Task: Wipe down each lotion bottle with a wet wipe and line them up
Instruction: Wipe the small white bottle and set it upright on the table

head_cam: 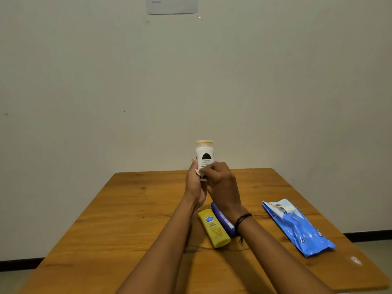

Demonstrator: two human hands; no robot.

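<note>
A wooden counter (127,219) stands against a pale wall (84,81), with a paper notice (172,5) taped high above the white bottle (204,152). That bottle is upright in the air over the counter's far edge. The left hand (194,185) grips its base, and the right hand (220,183) is curled on a wipe (199,172) against its lower front. Below it, partly under the right forearm, a yellow bottle (214,228) and a purple bottle (222,219) lie side by side. A blue wipe pack (297,228) lies to its lower right.
</note>
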